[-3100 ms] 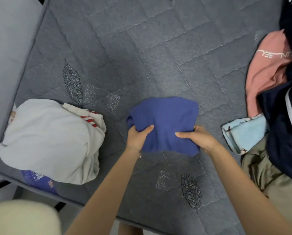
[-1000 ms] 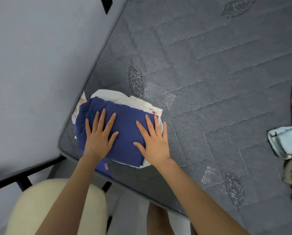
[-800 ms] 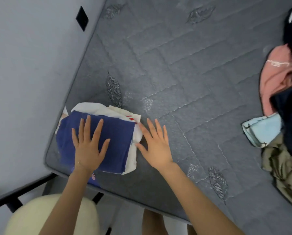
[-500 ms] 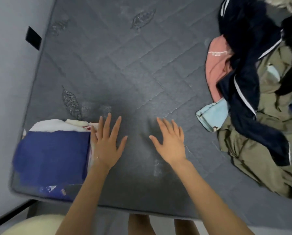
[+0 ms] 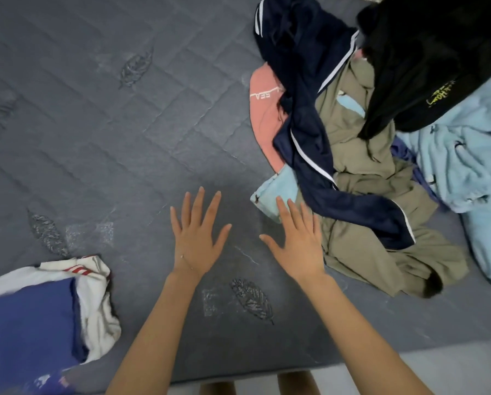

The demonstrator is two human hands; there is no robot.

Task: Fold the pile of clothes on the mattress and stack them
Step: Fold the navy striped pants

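Neither hand holds anything: my left hand [image 5: 197,240] and right hand [image 5: 298,246] are spread flat over the grey mattress [image 5: 124,124]; the folded stack [image 5: 33,317], blue on white, sits at near left, the unfolded pile [image 5: 363,172] lies beyond my right hand

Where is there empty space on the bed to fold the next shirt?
The bare mattress between the folded stack at the near left corner and the unfolded pile on the right, around the left hand. The right side is crowded: clothes overlap, and the right hand is at its light blue edge.
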